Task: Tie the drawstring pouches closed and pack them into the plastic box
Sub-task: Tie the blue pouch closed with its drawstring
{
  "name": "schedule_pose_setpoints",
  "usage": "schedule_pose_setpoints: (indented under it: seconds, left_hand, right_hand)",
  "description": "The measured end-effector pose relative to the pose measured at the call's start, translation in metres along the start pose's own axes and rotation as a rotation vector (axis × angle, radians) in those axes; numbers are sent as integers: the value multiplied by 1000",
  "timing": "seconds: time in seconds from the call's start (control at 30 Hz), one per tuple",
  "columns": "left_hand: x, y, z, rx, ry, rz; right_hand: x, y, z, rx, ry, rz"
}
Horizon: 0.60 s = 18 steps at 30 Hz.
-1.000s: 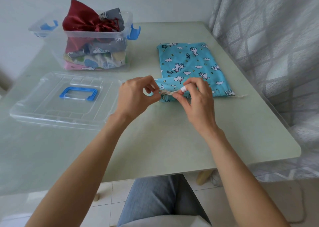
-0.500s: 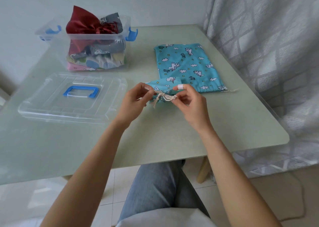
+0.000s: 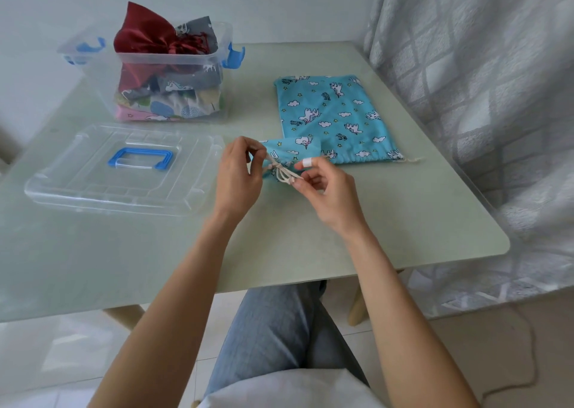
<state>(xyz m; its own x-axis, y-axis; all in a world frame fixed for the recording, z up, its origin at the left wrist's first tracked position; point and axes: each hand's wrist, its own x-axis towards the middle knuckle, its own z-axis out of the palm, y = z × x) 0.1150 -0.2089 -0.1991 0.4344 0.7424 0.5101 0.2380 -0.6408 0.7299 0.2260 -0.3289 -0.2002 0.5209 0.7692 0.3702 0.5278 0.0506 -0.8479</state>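
Note:
A small blue unicorn-print pouch [image 3: 292, 150] lies on the table between my hands, its neck gathered by a cream drawstring [image 3: 284, 173]. My left hand [image 3: 239, 174] pinches one end of the cord at the pouch's neck. My right hand [image 3: 326, 190] pinches the cord's loops on the other side; its index finger wears a white plaster. A larger blue unicorn pouch [image 3: 335, 115] lies flat behind, its cord end sticking out at the right. The clear plastic box [image 3: 102, 81] at the back left holds several pouches, a dark red one on top.
The box's clear lid [image 3: 77, 171] with a blue handle lies flat to the left of my hands. A grey patterned curtain [image 3: 481, 97] hangs along the table's right edge. The table's front edge runs just above my knees.
My hands have drawn slightly apart, and the drawstring now shows as a knot with loops at the small pouch's neck. The camera view shifted a little.

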Motion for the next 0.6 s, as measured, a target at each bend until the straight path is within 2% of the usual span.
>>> schedule_pose_setpoints:
  seconds: [0.1,0.17,0.37,0.47,0.6]
  left_hand:
    - [3,-5,-3,133,-24,120]
    - [2,-7,-5,155,-61,121]
    - [-6,-10,-8,47,-126,-109]
    - [-10,-5,-9,-2,-131,-128]
    - [-19,10,-16,4,-420,24]
  right_hand:
    - [-2,0,-3,-15,15,-27]
    - [-4,2,-7,-9,10,2]
    - [-11,3,-10,-39,-54,16]
    - [-11,7,-16,-47,-18,42]
    - [-12,10,-31,15,-79,135]
